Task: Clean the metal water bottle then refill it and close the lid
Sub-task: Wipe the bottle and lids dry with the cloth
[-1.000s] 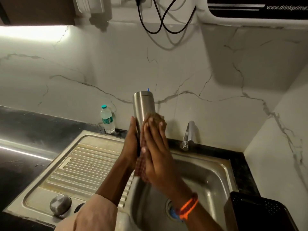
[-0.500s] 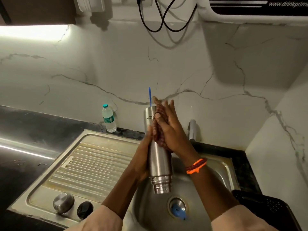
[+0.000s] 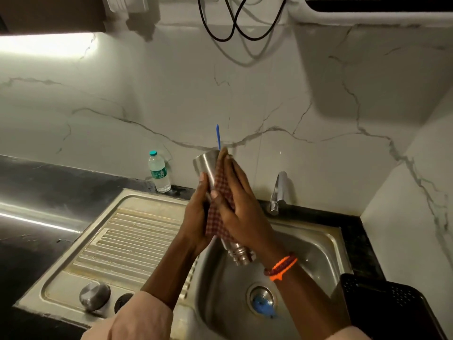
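The metal water bottle is held upside down over the sink, its base tilted up to the left and its threaded mouth pointing down. My left hand grips its body from the left. My right hand presses a red checkered cloth flat against the bottle's right side, fingers lying straight along it. A round metal lid lies on the drainboard at the lower left, with a small black round part beside it.
The steel sink basin has a blue object in its drain. A tap stands behind it. A small plastic bottle is at the wall, a blue stick rises behind the metal bottle, and a black basket sits at the right.
My right hand has rubbed the cloth up to the bottle's base and back down along its side. The bottle now leans with its base to the left.
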